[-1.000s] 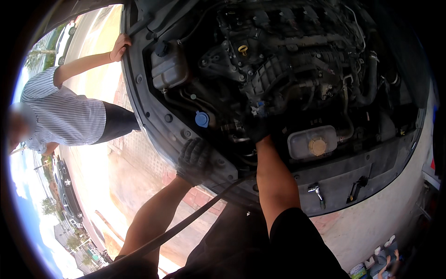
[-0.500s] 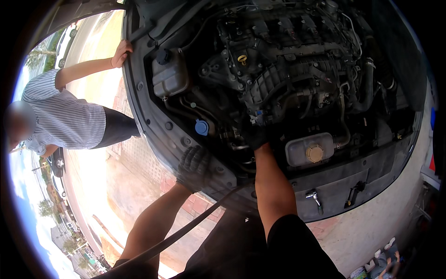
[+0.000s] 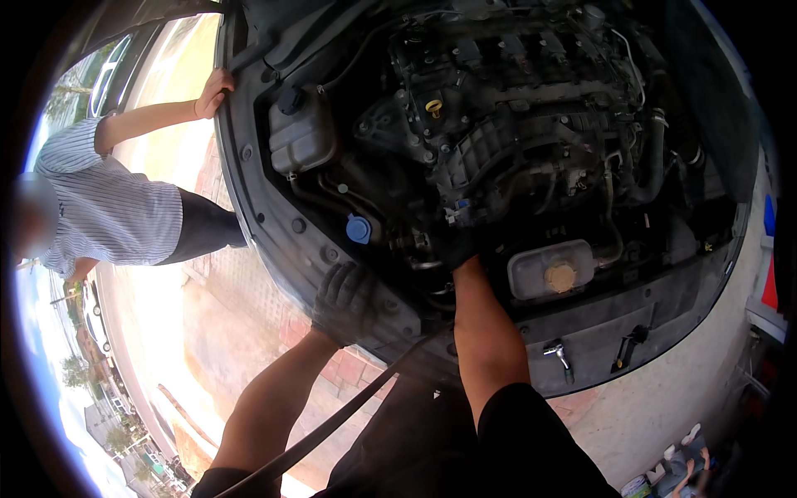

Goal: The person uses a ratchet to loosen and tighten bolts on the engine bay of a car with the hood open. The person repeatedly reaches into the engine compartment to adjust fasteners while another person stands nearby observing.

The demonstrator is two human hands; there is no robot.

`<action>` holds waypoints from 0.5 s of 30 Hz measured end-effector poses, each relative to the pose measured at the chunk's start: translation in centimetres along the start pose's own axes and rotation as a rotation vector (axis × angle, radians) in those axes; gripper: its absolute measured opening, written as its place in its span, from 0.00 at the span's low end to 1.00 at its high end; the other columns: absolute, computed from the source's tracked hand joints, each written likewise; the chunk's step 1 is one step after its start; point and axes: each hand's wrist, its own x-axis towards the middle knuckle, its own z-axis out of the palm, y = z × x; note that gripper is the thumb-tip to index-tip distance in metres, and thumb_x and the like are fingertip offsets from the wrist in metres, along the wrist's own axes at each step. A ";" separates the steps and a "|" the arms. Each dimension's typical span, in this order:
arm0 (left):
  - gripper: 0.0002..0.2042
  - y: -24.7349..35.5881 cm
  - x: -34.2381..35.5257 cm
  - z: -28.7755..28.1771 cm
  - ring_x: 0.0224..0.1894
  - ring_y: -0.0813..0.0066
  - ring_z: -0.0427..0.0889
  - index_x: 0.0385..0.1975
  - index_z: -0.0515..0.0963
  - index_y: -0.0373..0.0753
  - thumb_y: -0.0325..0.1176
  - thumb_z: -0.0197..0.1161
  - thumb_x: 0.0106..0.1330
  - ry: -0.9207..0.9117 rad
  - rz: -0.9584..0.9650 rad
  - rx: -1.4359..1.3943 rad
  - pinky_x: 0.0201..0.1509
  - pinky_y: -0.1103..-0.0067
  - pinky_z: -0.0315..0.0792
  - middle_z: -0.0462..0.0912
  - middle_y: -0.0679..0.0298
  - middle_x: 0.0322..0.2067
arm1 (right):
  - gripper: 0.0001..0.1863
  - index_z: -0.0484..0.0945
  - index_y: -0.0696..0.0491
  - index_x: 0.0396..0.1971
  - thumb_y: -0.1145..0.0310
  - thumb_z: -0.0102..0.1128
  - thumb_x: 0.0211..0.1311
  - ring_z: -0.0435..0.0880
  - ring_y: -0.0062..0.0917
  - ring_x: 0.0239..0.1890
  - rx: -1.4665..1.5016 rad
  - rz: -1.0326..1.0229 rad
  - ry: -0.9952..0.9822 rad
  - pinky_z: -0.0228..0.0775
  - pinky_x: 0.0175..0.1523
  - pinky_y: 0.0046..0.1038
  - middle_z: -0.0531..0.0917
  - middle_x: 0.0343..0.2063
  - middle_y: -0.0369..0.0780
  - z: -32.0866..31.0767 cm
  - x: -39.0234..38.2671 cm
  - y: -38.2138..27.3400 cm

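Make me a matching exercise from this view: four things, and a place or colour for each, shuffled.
Things:
1. Left hand
2. Right hand
3. Dipstick ring
4. Silver tool

Places or colours:
A. On the front panel, right of both hands
B. Yellow
C. Down among the engine parts, partly lost in shadow
D. On the side trim, below the blue cap in the picture

Pairs: 1-D, 2-C, 3-B, 4-A
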 end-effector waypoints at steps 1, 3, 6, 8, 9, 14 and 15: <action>0.24 0.0 0.0 0.0 0.50 0.51 0.79 0.48 0.78 0.34 0.43 0.65 0.56 0.002 -0.006 -0.003 0.56 0.58 0.74 0.78 0.51 0.49 | 0.25 0.68 0.56 0.63 0.57 0.45 0.74 0.70 0.41 0.64 -0.048 -0.106 0.118 0.62 0.69 0.44 0.72 0.62 0.47 0.1 0.2 0.2; 0.24 0.1 -0.1 0.1 0.50 0.51 0.79 0.48 0.77 0.34 0.47 0.65 0.59 0.006 -0.020 -0.007 0.56 0.58 0.74 0.78 0.51 0.49 | 0.24 0.68 0.56 0.62 0.57 0.45 0.74 0.70 0.40 0.63 -0.044 -0.177 0.172 0.63 0.69 0.43 0.73 0.61 0.46 0.3 0.1 0.3; 0.27 0.2 -0.1 0.1 0.50 0.52 0.79 0.49 0.77 0.35 0.52 0.66 0.60 0.026 -0.004 0.035 0.55 0.59 0.74 0.77 0.52 0.49 | 0.24 0.68 0.55 0.63 0.58 0.44 0.75 0.70 0.40 0.64 -0.230 -0.190 0.016 0.62 0.70 0.43 0.72 0.62 0.45 -1.1 0.6 -0.5; 0.27 -0.1 0.2 0.4 0.51 0.52 0.78 0.48 0.77 0.35 0.52 0.66 0.60 0.021 0.039 0.025 0.55 0.59 0.75 0.77 0.52 0.49 | 0.24 0.67 0.55 0.64 0.57 0.44 0.75 0.68 0.40 0.65 -0.818 -0.349 -0.002 0.60 0.70 0.42 0.71 0.63 0.45 -4.2 0.9 -2.1; 0.26 -0.1 0.2 0.6 0.51 0.52 0.78 0.48 0.77 0.35 0.52 0.66 0.59 0.013 0.059 0.019 0.55 0.59 0.75 0.77 0.52 0.49 | 0.24 0.67 0.55 0.64 0.57 0.43 0.75 0.68 0.40 0.65 -1.111 -0.421 -0.001 0.60 0.71 0.42 0.70 0.64 0.45 -5.9 0.8 -2.8; 0.27 -0.1 -1.1 0.4 0.53 0.52 0.77 0.48 0.77 0.35 0.52 0.67 0.59 0.025 0.005 0.048 0.56 0.58 0.74 0.76 0.52 0.49 | 0.27 0.63 0.56 0.67 0.55 0.42 0.76 0.63 0.40 0.69 -1.120 -0.297 -0.003 0.55 0.73 0.42 0.64 0.68 0.46 -4.4 2.2 -0.3; 0.27 -0.2 -1.6 0.4 0.53 0.52 0.77 0.48 0.77 0.35 0.52 0.67 0.59 0.019 -0.006 0.043 0.56 0.58 0.74 0.76 0.52 0.49 | 0.28 0.62 0.56 0.67 0.55 0.41 0.76 0.62 0.40 0.70 -1.058 -0.254 0.019 0.54 0.73 0.42 0.63 0.69 0.47 -4.3 2.3 0.1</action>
